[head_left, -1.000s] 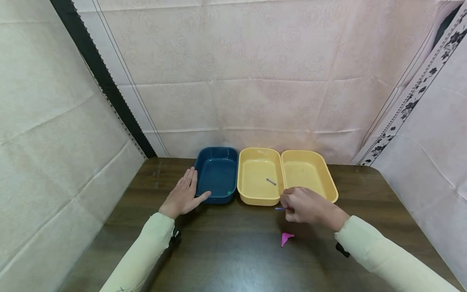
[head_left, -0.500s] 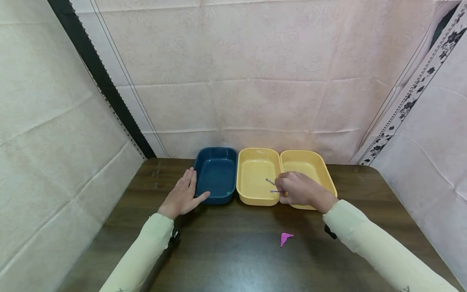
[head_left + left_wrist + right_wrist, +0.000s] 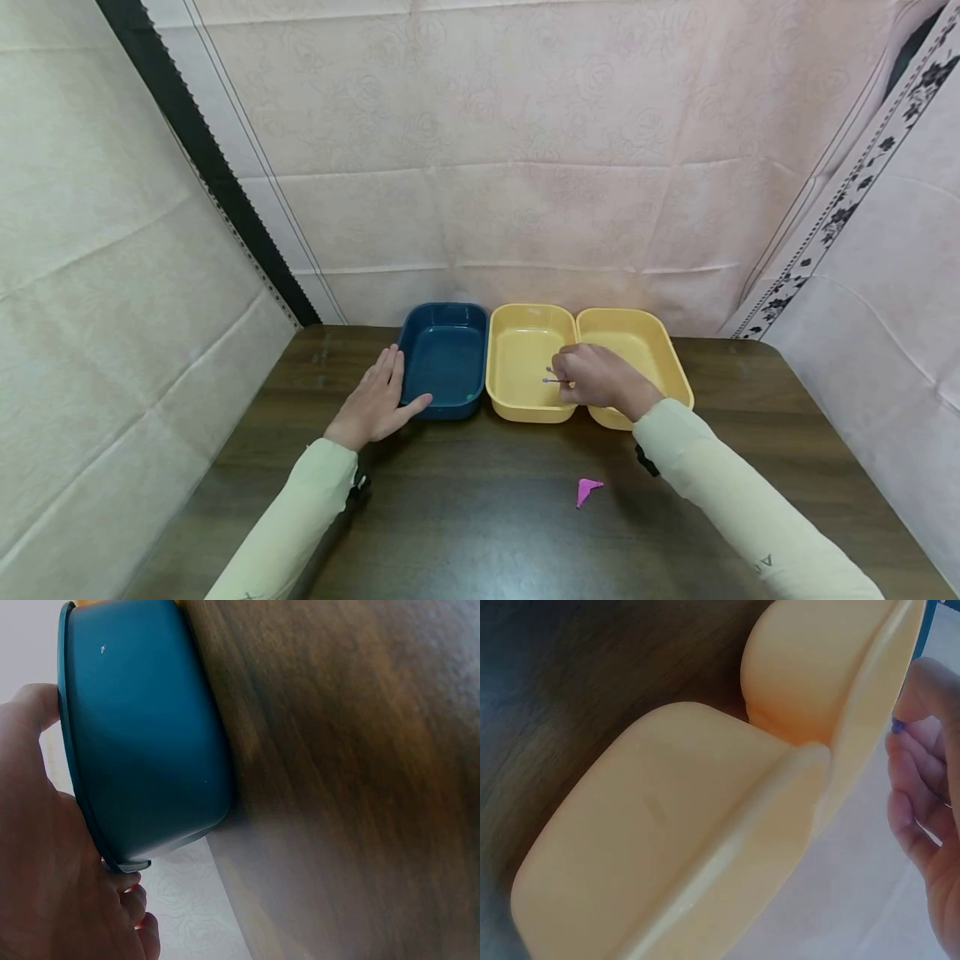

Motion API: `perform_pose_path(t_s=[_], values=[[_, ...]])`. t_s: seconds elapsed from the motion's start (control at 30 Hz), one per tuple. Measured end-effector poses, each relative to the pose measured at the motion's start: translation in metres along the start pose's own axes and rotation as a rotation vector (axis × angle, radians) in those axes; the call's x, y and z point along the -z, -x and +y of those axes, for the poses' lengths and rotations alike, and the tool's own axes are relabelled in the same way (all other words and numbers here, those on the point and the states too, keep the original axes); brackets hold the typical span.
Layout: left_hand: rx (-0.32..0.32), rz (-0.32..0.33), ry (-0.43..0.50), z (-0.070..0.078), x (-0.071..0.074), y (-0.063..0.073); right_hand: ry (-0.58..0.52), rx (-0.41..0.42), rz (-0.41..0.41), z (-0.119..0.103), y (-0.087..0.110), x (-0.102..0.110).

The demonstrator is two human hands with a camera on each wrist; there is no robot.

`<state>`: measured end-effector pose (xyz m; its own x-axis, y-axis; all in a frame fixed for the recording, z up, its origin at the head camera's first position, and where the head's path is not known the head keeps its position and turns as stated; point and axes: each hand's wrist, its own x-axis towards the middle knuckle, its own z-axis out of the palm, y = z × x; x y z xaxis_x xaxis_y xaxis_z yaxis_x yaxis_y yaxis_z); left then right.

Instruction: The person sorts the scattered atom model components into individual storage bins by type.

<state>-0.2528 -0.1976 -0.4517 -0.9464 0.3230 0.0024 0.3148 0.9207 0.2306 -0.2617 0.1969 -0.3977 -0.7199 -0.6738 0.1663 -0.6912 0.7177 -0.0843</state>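
My left hand [image 3: 375, 400] rests on the left rim of a dark blue tray [image 3: 442, 412], fingers extended and thumb near its front corner. In the left wrist view, the thumb and fingers touch the rim of this tray [image 3: 142, 727]. Over the middle yellow tray [image 3: 517, 412], my right hand [image 3: 600, 382] pinches a thin purple stick [image 3: 551, 381] with a small knob at its end. Only a purple tip [image 3: 898, 727] of it shows in the right wrist view. A similar stick [image 3: 550, 369] in that tray is mostly hidden behind the hand.
A second yellow tray [image 3: 678, 375] adjoins the middle one on the right. A pink angular piece [image 3: 587, 490] lies on the brown wooden table [image 3: 465, 517] in front. One small green spot [image 3: 471, 397] shows in the blue tray. Pale cloth [image 3: 525, 167] hangs behind.
My right hand has moved up and left from the table in front of the yellow trays to above the middle one, carrying the purple stick. My left hand stays put.
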Motion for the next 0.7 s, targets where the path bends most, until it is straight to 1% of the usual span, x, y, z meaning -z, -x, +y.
perform_pose_path(t_s=[0.1, 0.2, 0.3, 0.37, 0.5, 0.7], values=[[0.001, -0.003, 0.003, 0.0, -0.001, 0.0, 0.001, 0.0, 0.006, 0.001, -0.003, -0.002], [0.001, 0.0, 0.005, -0.001, -0.001, 0.0, 0.023, 0.007, 0.037, 0.002, -0.005, -0.001], [0.002, 0.003, 0.005, -0.001, -0.002, -0.001, 0.043, 0.005, 0.062, 0.003, -0.004, 0.003], [0.004, 0.002, 0.005, -0.001, -0.002, -0.001, 0.041, -0.001, 0.06, 0.001, -0.001, 0.007], [0.006, 0.002, 0.008, -0.002, -0.002, -0.002, 0.022, 0.009, 0.037, -0.004, 0.008, 0.015], [0.007, -0.001, 0.007, -0.003, -0.003, -0.002, 0.028, 0.09, 0.024, -0.016, 0.03, 0.024]])
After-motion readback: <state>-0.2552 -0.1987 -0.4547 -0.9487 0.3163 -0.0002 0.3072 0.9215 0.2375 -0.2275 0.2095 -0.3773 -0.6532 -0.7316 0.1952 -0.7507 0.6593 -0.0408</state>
